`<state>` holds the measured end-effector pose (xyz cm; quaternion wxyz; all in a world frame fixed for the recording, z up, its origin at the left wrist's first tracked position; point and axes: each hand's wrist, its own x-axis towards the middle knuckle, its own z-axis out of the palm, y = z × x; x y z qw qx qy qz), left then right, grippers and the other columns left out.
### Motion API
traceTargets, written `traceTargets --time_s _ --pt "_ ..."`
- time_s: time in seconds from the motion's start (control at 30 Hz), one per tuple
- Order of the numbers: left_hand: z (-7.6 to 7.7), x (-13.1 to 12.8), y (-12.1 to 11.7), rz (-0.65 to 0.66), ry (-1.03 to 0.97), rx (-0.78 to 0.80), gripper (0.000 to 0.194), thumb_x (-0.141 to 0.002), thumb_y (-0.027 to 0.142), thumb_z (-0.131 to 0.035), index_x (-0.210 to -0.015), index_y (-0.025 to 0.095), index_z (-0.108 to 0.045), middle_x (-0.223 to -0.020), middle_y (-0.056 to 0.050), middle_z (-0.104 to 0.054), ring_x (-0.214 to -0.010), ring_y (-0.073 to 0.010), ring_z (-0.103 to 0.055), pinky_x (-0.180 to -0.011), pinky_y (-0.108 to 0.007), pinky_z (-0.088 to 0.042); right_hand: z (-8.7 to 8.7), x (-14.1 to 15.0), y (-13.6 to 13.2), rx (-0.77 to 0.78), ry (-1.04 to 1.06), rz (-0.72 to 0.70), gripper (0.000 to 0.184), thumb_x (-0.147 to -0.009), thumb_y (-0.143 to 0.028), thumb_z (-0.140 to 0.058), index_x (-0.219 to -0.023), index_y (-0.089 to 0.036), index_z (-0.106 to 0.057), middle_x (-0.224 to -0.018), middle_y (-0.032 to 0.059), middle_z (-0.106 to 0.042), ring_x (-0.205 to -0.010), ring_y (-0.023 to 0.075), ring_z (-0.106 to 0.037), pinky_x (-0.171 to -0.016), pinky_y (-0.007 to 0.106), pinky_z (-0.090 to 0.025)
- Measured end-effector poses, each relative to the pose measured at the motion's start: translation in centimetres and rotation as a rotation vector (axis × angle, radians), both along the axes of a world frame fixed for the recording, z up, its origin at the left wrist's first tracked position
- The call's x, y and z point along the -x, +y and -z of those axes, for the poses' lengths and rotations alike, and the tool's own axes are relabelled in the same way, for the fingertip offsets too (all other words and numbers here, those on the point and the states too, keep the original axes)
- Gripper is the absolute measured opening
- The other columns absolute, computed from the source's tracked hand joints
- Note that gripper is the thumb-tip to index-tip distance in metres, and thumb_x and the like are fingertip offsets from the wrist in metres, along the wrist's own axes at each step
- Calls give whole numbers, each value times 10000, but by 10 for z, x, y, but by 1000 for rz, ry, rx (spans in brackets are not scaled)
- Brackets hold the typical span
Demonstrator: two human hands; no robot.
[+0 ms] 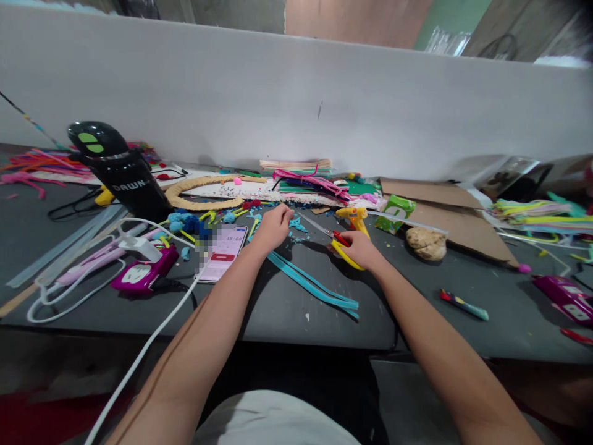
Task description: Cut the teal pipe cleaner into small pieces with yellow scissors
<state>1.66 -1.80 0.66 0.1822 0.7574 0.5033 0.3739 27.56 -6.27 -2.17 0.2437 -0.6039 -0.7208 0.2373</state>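
My right hand grips a pair of scissors by the yellow and red handles, blades pointing up and left toward my left hand. The left fingers are pinched together beside the blade tips; what they hold, if anything, I cannot make out. Small bright-blue cut bits lie scattered between the hands. Below them, several light-blue pipe cleaners stretch across the table. A yellow hot glue gun stands just behind the right hand.
Left of my forearm are a lit phone, a purple power adapter with white cables and a black bottle. A tan ring and pipe-cleaner bundles lie behind. To the right are a stone-like lump, cardboard and a cutter-like tool.
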Motion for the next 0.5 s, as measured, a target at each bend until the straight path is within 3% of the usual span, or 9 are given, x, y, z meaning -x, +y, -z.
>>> traceTargets --time_s 0.5 --pt "0 -1 0 5 0 -5 286 -951 363 -402 -790 187 -561 -749 -35 -647 -702 -162 -552 -692 -275 -385 -1 0 1 -18 -64 0 383 -707 -515 -618 -578 -174 -498 -567 -29 -375 -581 111 -323 -523 257 -245"
